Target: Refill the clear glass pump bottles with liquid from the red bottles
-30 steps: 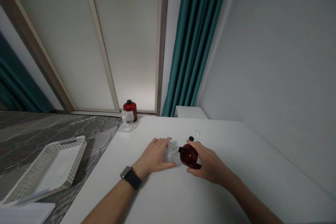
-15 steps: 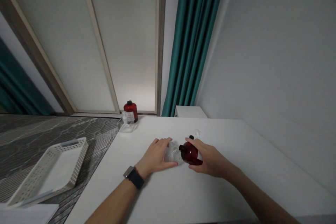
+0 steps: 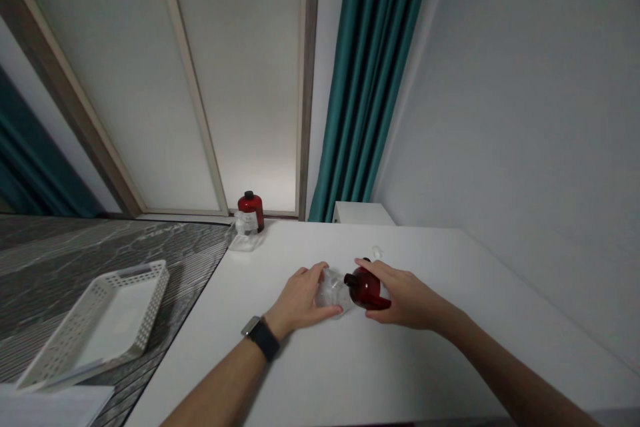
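My right hand (image 3: 400, 292) is closed around a dark red bottle (image 3: 367, 291) with a pale label, held tilted so its dark neck points left. That neck is over the right side of a clear container (image 3: 331, 290), close to its opening; I cannot tell whether they touch. Fingers and thumb of my left hand (image 3: 304, 301) wrap the container from the left as it rests on the table. Just behind the bottle shows a small black piece (image 3: 367, 259), mostly hidden. A small clear object (image 3: 377, 252) lies farther back.
Another red bottle (image 3: 251, 205) with a black cap stands at the white table's (image 3: 410, 373) far left corner, behind a clear container (image 3: 245, 240). A white perforated basket (image 3: 145, 320) sits lower left, beyond the table edge. A white wall (image 3: 540, 147) borders the right.
My right hand and the red bottle have shifted slightly right and up. My left hand and the clear container have moved a little right in the picture; both grips are unchanged.
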